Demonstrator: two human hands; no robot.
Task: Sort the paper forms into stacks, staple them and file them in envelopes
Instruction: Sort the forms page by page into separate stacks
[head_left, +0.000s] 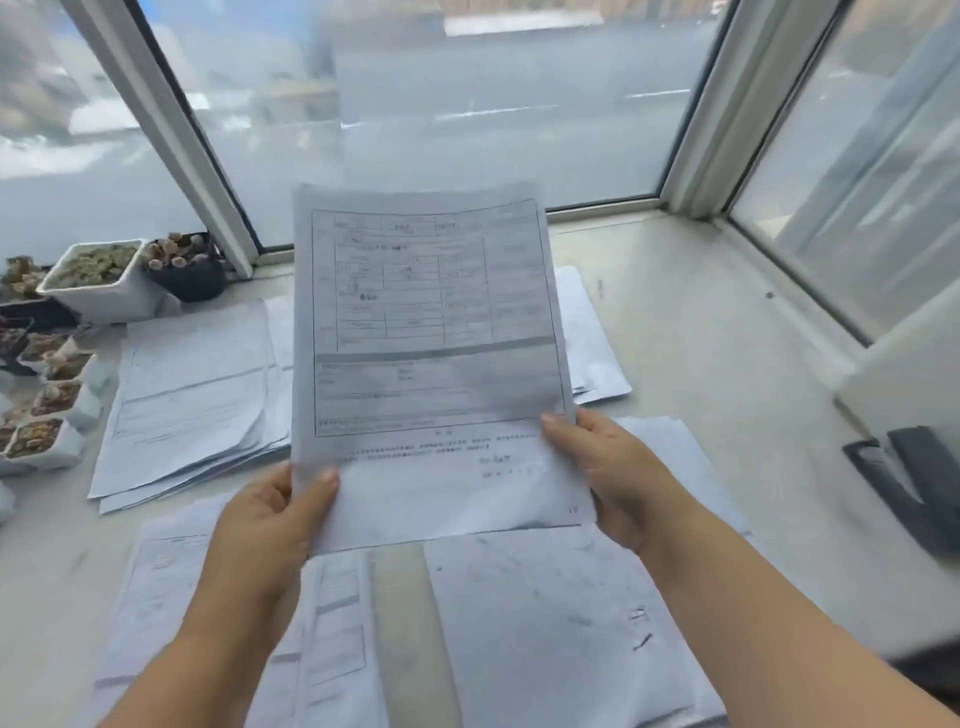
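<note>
Above the worktop (701, 332) I see the left hand (270, 525) and right hand (608, 473), each grip pinching the printed form (431, 332) upright by its lower corners.

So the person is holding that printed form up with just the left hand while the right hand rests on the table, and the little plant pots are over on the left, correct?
Not quite. Both hands hold the printed form: the left hand grips its lower left corner and the right hand its lower right edge, as the head view shows. The plant pots are indeed on the left.
</note>
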